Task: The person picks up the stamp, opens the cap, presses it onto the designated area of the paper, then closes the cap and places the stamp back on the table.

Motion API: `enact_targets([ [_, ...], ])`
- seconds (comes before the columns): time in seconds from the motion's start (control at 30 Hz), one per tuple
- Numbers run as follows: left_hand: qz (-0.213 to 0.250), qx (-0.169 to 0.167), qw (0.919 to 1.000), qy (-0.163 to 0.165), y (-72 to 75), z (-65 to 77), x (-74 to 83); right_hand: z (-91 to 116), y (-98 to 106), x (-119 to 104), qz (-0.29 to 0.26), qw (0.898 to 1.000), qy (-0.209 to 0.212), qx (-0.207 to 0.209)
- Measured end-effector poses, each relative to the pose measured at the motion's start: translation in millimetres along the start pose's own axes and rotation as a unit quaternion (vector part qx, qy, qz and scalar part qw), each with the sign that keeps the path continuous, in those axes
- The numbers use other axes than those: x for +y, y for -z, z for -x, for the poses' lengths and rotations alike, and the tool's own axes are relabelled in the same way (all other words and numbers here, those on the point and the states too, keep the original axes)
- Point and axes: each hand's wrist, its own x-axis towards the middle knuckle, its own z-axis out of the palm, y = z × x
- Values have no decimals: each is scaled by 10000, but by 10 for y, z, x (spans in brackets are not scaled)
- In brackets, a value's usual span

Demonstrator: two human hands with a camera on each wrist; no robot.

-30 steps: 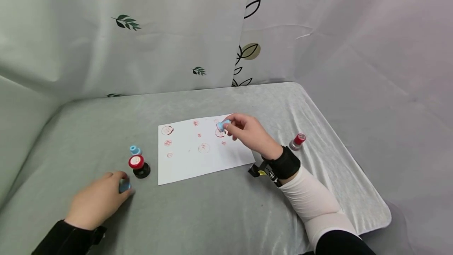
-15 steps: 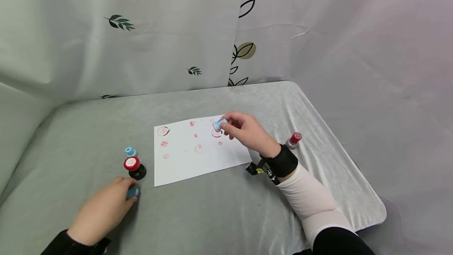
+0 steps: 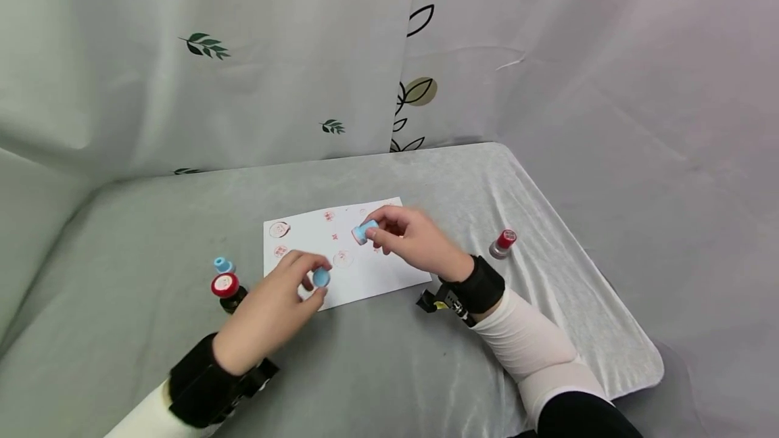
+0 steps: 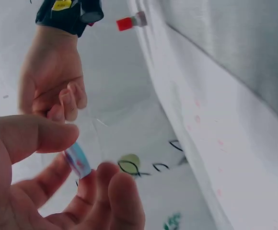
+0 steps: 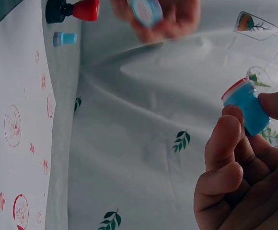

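Note:
Over the white paper (image 3: 365, 272), my right hand (image 3: 420, 238) pinches a small blue stamp (image 5: 248, 106) between thumb and fingers. The stamp is tilted, its red inked face turned left in the head view. My left hand (image 3: 274, 306) holds a small round blue cap (image 3: 321, 278) by its edge, above the paper's front edge. A short gap separates cap and stamp in the head view. Red prints, among them circles and stars, mark the paper; both hands hide part of it.
Left of the paper stand another small blue stamp (image 3: 224, 265) and a black stamp with a red knob (image 3: 226, 284). A red-topped stamp with a greyish base (image 3: 504, 242) stands at the right. Printed curtains (image 3: 274, 73) hang behind the grey-covered table (image 3: 389, 370).
My left hand has come from beside the black stamp, rightward to the paper, bringing the blue cap. The right hand has shifted slightly left and nearer with the blue stamp.

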Motion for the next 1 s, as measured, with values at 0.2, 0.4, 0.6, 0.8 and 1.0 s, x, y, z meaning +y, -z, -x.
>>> enact_targets([
  [0.2, 148, 351, 9991, -204, -116, -197, 146, -33, -101, 130, 131, 9988, 420, -194],
  [0.4, 27, 655, 9968, -467, -173, -214, 179, -33, -127, 151, 233, 9977, 502, -383],
  [0.6, -8, 945, 9938, -593, -120, -223, 164, -28, -144, 176, 354, 9972, 405, -525],
  [0.8, 30, 1076, 9909, -806, -103, -238, 154, -12, -167, 201, 496, 9966, 336, -572],
  [1.0, 43, 1191, 9864, -1131, -71, -238, 143, -24, -215, 219, 499, 9959, 437, -608],
])
